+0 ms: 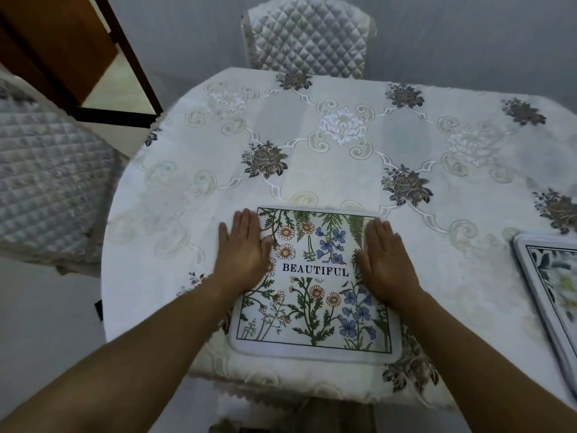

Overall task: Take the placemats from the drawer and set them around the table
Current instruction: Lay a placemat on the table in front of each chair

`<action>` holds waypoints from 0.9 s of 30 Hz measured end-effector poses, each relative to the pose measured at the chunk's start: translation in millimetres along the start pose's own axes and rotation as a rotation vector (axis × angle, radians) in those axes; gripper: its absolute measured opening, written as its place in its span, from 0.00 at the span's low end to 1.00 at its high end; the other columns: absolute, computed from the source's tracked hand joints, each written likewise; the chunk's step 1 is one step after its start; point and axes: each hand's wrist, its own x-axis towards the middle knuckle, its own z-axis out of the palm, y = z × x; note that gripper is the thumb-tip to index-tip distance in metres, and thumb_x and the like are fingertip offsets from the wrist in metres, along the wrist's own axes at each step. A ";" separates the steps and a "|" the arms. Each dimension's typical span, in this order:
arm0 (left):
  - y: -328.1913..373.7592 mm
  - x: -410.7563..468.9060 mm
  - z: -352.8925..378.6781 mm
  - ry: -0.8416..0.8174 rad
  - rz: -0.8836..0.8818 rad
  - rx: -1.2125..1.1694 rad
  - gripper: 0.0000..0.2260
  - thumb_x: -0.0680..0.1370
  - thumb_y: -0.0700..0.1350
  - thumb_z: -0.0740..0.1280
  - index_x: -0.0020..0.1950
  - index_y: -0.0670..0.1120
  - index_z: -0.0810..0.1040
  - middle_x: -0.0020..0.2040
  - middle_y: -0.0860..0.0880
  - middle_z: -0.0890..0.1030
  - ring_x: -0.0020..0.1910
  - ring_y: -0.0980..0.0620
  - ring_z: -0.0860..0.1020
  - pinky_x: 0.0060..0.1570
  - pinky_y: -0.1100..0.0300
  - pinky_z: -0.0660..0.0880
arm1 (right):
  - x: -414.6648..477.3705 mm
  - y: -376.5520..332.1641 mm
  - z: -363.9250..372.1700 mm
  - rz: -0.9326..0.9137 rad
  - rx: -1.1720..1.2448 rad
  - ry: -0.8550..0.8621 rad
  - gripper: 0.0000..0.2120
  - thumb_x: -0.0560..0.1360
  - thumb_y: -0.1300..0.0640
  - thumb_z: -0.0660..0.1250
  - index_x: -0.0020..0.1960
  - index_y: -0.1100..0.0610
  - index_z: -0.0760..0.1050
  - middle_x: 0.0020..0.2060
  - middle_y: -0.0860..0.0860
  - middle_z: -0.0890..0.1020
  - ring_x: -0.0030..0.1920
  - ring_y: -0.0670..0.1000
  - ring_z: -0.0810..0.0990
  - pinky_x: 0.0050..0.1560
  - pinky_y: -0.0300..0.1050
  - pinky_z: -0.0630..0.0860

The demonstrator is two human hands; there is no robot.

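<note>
A white placemat (315, 295) printed with flowers and the word BEAUTIFUL lies flat at the near edge of the table (312, 151), which wears an embroidered white cloth. My left hand (242, 251) rests palm down on the mat's left edge, fingers spread. My right hand (385, 260) lies flat on its right side in the same way. Neither hand grips anything. A second floral placemat (552, 292) sits on the table at the right, cut off by the frame.
A chair with a quilted grey cover (307, 39) stands at the far side of the table. Another quilted chair (46, 189) is at the left. A brown wooden door or cabinet (62, 48) fills the upper left corner.
</note>
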 end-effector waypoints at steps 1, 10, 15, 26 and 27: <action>0.7 -18.5 3.1 -0.006 -0.006 -0.004 0.30 0.82 0.59 0.39 0.79 0.42 0.45 0.80 0.41 0.47 0.79 0.44 0.44 0.76 0.40 0.43 | -17.5 -2.7 3.0 0.012 0.002 -0.006 0.32 0.81 0.43 0.43 0.80 0.58 0.44 0.79 0.56 0.47 0.79 0.53 0.42 0.78 0.52 0.43; 2.7 -149.3 -6.3 -0.141 0.029 0.091 0.32 0.81 0.59 0.44 0.78 0.39 0.56 0.77 0.37 0.60 0.77 0.39 0.56 0.73 0.36 0.50 | -159.9 -36.6 -27.4 0.166 -0.032 -0.291 0.42 0.74 0.34 0.29 0.80 0.57 0.45 0.80 0.55 0.47 0.79 0.54 0.44 0.77 0.54 0.46; 46.8 -133.9 -93.8 -0.092 0.178 0.126 0.21 0.78 0.53 0.60 0.68 0.45 0.71 0.62 0.43 0.77 0.62 0.42 0.74 0.64 0.45 0.68 | -171.3 -37.4 -113.1 0.242 -0.112 -0.209 0.17 0.79 0.49 0.57 0.61 0.59 0.70 0.59 0.57 0.75 0.61 0.58 0.74 0.59 0.49 0.71; 219.5 -224.3 -147.2 0.084 0.477 -0.048 0.11 0.78 0.51 0.60 0.53 0.48 0.77 0.47 0.47 0.78 0.45 0.46 0.78 0.40 0.54 0.74 | -335.9 40.7 -204.0 0.342 -0.002 -0.029 0.06 0.75 0.52 0.59 0.44 0.54 0.67 0.43 0.53 0.71 0.48 0.58 0.77 0.45 0.49 0.72; 242.5 -235.1 -142.9 0.081 0.480 -0.047 0.11 0.78 0.52 0.60 0.54 0.48 0.77 0.48 0.47 0.78 0.46 0.46 0.78 0.40 0.54 0.74 | -354.6 58.0 -210.9 0.350 0.016 -0.021 0.06 0.75 0.52 0.59 0.44 0.53 0.66 0.44 0.54 0.73 0.49 0.58 0.77 0.45 0.48 0.71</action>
